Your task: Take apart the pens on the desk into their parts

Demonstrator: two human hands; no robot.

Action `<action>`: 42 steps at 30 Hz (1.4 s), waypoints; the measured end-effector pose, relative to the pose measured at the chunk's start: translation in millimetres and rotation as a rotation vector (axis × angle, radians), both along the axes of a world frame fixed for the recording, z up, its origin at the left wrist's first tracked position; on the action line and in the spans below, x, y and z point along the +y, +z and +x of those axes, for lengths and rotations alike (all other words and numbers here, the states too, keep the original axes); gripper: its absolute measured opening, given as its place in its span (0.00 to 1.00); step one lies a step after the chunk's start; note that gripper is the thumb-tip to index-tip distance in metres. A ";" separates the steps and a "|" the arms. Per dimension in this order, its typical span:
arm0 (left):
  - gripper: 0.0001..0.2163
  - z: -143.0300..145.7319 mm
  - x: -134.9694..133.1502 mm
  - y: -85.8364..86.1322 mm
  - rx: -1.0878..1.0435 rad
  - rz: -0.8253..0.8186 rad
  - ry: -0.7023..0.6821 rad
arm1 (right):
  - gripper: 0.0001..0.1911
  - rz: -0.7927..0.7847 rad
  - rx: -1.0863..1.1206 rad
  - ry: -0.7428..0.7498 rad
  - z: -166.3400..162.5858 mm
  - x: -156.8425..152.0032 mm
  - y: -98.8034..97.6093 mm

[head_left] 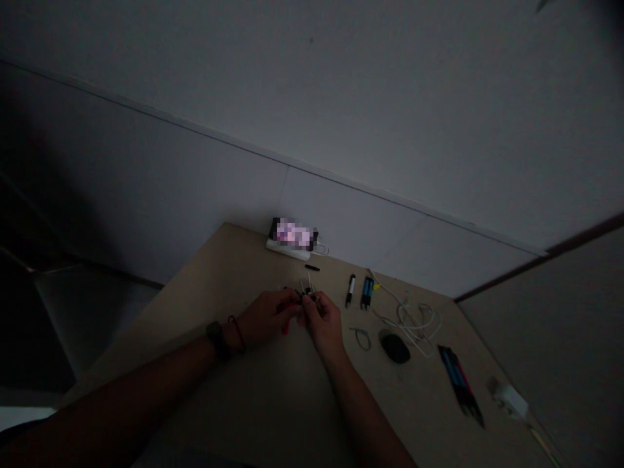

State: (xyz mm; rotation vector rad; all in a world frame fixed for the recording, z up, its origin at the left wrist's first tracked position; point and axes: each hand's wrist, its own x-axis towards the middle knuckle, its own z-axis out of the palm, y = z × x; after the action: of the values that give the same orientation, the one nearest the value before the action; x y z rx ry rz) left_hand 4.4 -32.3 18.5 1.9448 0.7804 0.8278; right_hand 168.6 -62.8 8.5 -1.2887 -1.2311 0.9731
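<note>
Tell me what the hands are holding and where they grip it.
Left hand and right hand meet on a small bundle of wires, pinched at its lower end by the fingertips. Too dark to tell more.

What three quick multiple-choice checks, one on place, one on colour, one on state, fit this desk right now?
1. Where is the mouse?
A. right of both hands
B. left of the left hand
C. against the wall

2. What colour is the loose cable?
A. red
B. white
C. green

3. How are the hands?
A. flat on the desk
B. far apart
C. together on a small item

A: the mouse lies right of the right hand.
B: the cable coils pale white on the desk.
C: the left hand meets the right on a small item.
</note>
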 end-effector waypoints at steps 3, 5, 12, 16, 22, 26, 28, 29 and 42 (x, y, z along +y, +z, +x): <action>0.15 -0.5 1.8 -2.8 0.027 0.008 -0.012 | 0.20 0.013 0.022 0.001 -0.3 0.1 0.1; 0.17 -0.6 2.7 -4.9 0.060 0.005 -0.015 | 0.19 0.025 0.049 0.006 -0.4 0.2 0.2; 0.16 1.4 1.2 -5.7 0.047 0.022 0.032 | 0.17 0.003 0.170 0.024 0.5 1.0 -1.8; 0.13 2.7 1.7 -6.0 0.020 0.016 0.061 | 0.18 -0.007 0.210 0.031 2.3 1.2 -4.2; 0.14 3.0 2.9 -9.1 0.037 -0.001 0.094 | 0.25 0.062 0.230 -0.056 3.5 1.9 -2.4; 0.16 2.2 3.2 -8.6 0.051 -0.008 0.089 | 0.24 0.114 0.227 -0.100 4.6 2.6 -2.0; 0.17 1.8 3.1 -7.6 0.057 -0.005 0.104 | 0.22 0.116 0.198 -0.111 4.7 2.6 -1.8; 0.17 1.6 3.0 -7.0 0.059 -0.006 0.106 | 0.22 0.115 0.185 -0.122 4.7 2.6 -1.4; 0.17 4.0 0.5 -4.8 0.025 -0.037 0.125 | 0.21 0.176 0.276 -0.306 12.6 9.7 0.4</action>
State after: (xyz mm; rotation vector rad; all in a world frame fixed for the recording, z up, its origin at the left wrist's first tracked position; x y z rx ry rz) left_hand 8.4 -31.8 13.7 1.8923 0.9333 0.8589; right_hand 181.2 -53.1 8.8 -1.1212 -0.8572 0.7719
